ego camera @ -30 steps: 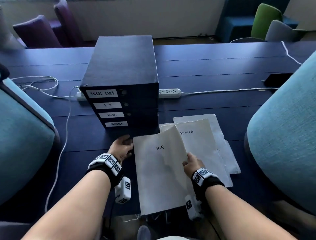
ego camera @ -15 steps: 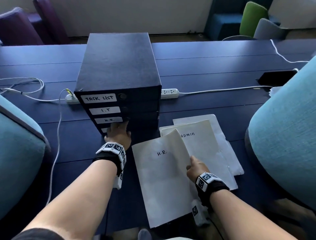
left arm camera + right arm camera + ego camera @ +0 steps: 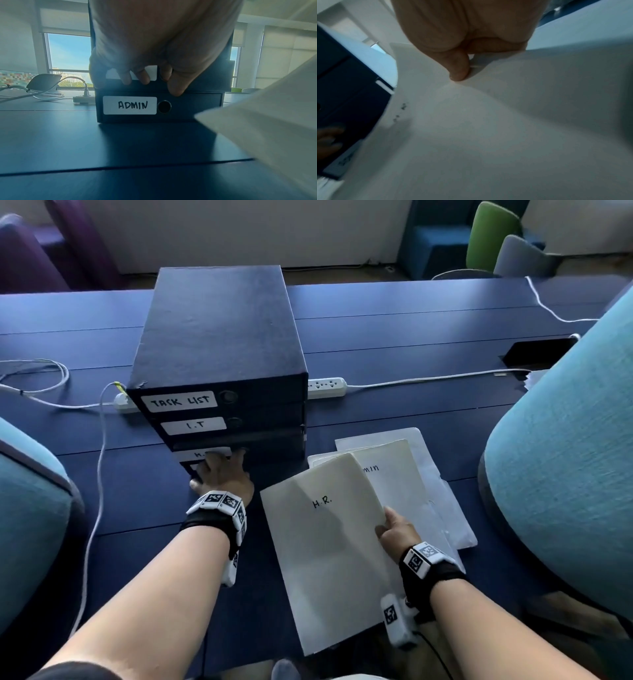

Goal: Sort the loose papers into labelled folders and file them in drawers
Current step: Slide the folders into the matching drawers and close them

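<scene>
Midway, by my reading | right hand [image 3: 397, 530] pinches H.R. folder [image 3: 329, 549] edge, lifted off the table [image 3: 394, 344] | left hand [image 3: 222, 474] fingers curled at H.R. drawer [image 3: 274, 448] front, barely open | Admin folder [image 3: 394, 484] and papers beneath unfiled.

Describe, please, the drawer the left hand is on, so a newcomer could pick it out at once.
On the dark blue table stands a dark blue four-drawer cardboard cabinet. The left hand grips its third drawer from the top. It alone carries the white H.R. label, just above the bottom ADMIN drawer.
</scene>
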Tool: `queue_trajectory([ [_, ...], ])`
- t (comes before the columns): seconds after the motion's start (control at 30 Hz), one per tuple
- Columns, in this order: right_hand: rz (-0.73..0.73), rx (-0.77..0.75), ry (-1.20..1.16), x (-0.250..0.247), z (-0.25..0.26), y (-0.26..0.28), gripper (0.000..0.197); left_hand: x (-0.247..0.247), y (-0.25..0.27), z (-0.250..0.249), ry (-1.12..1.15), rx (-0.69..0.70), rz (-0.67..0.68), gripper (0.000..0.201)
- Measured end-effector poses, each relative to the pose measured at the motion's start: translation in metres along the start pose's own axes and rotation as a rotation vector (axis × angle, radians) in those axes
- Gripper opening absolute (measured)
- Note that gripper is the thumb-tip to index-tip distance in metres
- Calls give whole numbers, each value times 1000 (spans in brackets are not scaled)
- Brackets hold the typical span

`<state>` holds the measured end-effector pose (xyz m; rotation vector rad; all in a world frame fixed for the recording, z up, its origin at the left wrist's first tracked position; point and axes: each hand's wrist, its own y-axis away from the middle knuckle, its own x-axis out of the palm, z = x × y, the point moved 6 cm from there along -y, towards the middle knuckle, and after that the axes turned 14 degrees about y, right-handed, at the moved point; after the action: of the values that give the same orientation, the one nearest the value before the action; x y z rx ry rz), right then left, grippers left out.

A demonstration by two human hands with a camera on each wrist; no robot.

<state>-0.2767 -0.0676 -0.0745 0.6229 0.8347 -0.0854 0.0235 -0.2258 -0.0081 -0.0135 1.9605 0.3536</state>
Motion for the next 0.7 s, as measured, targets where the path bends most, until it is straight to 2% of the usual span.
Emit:
queue_trajectory([
  [0.1, -45, 4, -183, -12, -7, 1, 50, 0, 12, 6, 6, -1, 37, 53],
  [0.23, -83, -23, -333, -30, -8, 3, 48, 0, 31, 16, 3, -40, 84, 81],
  [0.33, -87, -68, -388, -39, 5, 3, 47, 2, 50, 22, 4, -54, 119, 88],
  [0.53, -45, -154, -436, -43, 56, 15, 37, 2, 83, 43, 130, 74, 66, 58],
  [0.63, 21, -168, -430, -26, 77, 19, 23, 2, 85, 56, 518, 124, 104, 30],
  [0.7, 77, -160, -454, -14, 87, 19, 22, -1, 83, 73, 894, 27, 117, 20],
])
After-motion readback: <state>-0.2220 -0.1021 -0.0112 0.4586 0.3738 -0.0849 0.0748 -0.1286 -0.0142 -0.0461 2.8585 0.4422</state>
